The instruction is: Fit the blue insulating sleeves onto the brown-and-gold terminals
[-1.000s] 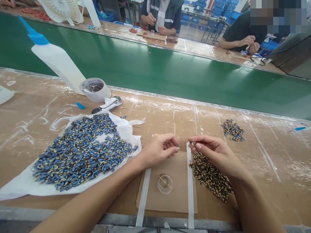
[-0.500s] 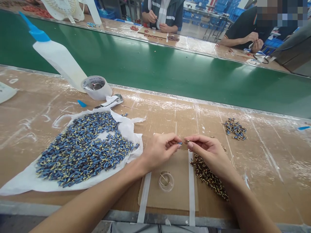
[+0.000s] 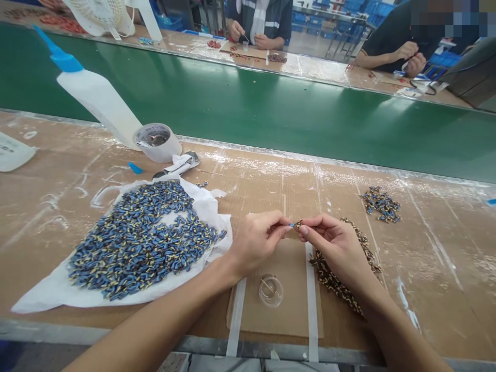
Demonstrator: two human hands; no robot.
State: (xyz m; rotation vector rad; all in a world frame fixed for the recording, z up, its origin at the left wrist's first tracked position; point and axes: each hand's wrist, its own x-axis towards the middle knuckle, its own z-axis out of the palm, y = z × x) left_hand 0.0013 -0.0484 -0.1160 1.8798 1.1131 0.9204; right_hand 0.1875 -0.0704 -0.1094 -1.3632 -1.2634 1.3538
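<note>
Between thumb and forefinger, my left hand [image 3: 261,235] pinches a tiny blue piece [image 3: 292,225]. My right hand [image 3: 333,240] pinches a small dark-and-yellow piece [image 3: 297,224], and the two pieces meet at the fingertips. Left of my hands, many blue, yellow and dark pieces [image 3: 132,243] are spread on a white sheet [image 3: 46,297]. A heap of dark-and-yellow pieces [image 3: 337,281] lies partly hidden under my right hand. Below my hands, a small clear cup [image 3: 271,291] with a thin stick in it stands on a taped cardboard piece [image 3: 287,318].
A white squeeze bottle [image 3: 101,101] with a blue nozzle leans beside a tape roll [image 3: 158,142]. A small pile of blue-and-yellow pieces [image 3: 381,204] lies at the right. Beyond the table runs a green belt [image 3: 232,108]; two people work across it.
The blue piece and the dark-and-yellow piece, apart at the fingertips before, now touch. The whole view has shifted slightly.
</note>
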